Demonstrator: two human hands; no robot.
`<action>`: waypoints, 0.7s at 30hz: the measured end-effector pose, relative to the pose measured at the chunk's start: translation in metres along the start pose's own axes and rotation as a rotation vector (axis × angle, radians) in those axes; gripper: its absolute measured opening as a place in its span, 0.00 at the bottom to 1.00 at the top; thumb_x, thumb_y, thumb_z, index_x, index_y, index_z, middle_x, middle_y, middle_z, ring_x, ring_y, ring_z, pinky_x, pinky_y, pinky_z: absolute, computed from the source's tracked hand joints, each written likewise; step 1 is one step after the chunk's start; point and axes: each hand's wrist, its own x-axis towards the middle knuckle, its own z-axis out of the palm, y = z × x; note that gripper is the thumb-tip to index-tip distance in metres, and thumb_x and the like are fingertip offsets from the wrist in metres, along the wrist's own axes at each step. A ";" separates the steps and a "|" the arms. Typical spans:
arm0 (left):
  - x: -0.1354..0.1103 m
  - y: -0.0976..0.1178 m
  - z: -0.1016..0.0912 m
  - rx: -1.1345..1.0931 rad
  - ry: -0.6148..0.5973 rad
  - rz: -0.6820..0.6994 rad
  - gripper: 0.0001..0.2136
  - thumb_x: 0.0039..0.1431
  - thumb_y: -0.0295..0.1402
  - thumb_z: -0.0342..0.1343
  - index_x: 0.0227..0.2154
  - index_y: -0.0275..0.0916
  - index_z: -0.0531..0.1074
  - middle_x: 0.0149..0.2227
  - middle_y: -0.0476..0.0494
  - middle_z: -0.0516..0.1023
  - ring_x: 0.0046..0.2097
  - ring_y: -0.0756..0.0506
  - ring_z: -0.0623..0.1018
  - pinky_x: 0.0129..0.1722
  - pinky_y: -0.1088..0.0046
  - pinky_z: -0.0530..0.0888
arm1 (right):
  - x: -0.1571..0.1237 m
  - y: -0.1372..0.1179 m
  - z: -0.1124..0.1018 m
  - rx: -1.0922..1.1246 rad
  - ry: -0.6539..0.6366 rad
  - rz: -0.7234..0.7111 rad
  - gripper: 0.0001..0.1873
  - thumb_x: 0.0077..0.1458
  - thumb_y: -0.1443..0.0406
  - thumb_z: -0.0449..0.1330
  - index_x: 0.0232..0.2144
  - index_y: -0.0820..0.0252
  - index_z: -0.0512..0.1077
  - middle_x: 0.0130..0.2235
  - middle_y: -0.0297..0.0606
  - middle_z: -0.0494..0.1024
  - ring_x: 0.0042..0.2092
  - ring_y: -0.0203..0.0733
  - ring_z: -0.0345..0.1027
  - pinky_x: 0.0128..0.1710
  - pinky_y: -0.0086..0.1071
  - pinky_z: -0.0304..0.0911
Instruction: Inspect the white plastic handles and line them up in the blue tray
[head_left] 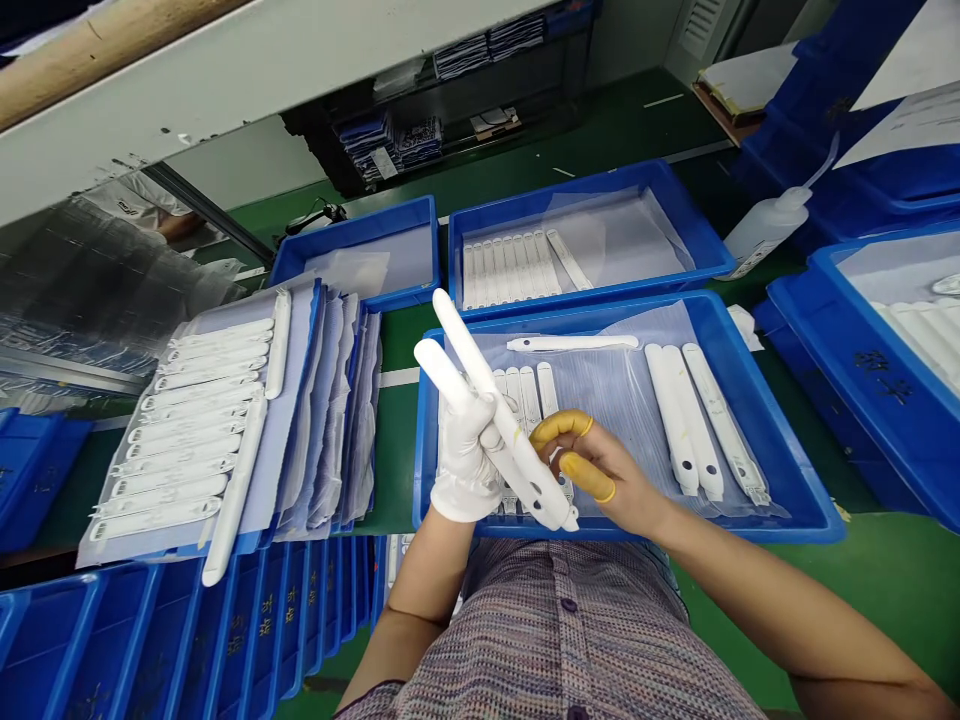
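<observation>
My left hand [466, 455], in a white glove, is closed around two long white plastic handle-like pieces. One piece [469, 345] runs diagonally across the palm, its lower end with a dark round hole pointing toward my body. The shorter visible piece [441, 372] sticks up beside it. My right hand [600, 470] has yellow finger covers and is curled beside the lower half of the longer piece. Its thumb and forefinger are apart, and the fingertips are close to the piece's edge; whether they touch it is hard to see. Beneath both hands lies a blue tray [787, 470] holding similar white pieces [682, 420].
Behind stand two more blue trays [660, 180], one with a row of white pieces [517, 265]. At left, white pieces [180, 440] lie on stacked lined trays. A squeeze bottle [769, 225] stands at back right. A pale shelf beam [262, 80] crosses overhead.
</observation>
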 end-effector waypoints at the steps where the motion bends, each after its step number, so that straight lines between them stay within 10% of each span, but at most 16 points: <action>1: -0.001 -0.001 -0.001 0.017 0.001 0.021 0.21 0.48 0.44 0.73 0.24 0.39 0.65 0.15 0.59 0.58 0.17 0.57 0.62 0.15 0.83 0.61 | 0.000 0.000 0.002 0.015 -0.025 0.028 0.16 0.66 0.52 0.58 0.46 0.57 0.70 0.37 0.37 0.77 0.36 0.37 0.75 0.33 0.30 0.74; 11: 0.014 -0.002 -0.022 -0.230 0.049 0.109 0.20 0.53 0.48 0.70 0.36 0.37 0.74 0.33 0.44 0.81 0.34 0.46 0.82 0.37 0.71 0.79 | -0.008 0.019 0.004 -0.161 -0.028 0.200 0.11 0.65 0.58 0.57 0.46 0.55 0.71 0.30 0.32 0.75 0.26 0.36 0.69 0.24 0.30 0.70; 16: 0.023 -0.002 -0.045 -0.301 -0.051 0.092 0.34 0.49 0.55 0.69 0.50 0.33 0.76 0.40 0.33 0.83 0.45 0.35 0.84 0.52 0.56 0.78 | -0.007 0.054 0.007 -0.453 0.080 0.286 0.30 0.48 0.49 0.69 0.49 0.54 0.69 0.41 0.40 0.81 0.35 0.47 0.75 0.34 0.39 0.75; 21: 0.014 0.002 -0.065 -0.265 -0.089 0.144 0.39 0.57 0.65 0.54 0.52 0.30 0.78 0.52 0.26 0.80 0.57 0.32 0.79 0.62 0.53 0.71 | -0.004 0.062 0.046 -0.293 0.026 0.407 0.36 0.43 0.45 0.70 0.52 0.49 0.66 0.45 0.39 0.81 0.42 0.54 0.77 0.44 0.45 0.75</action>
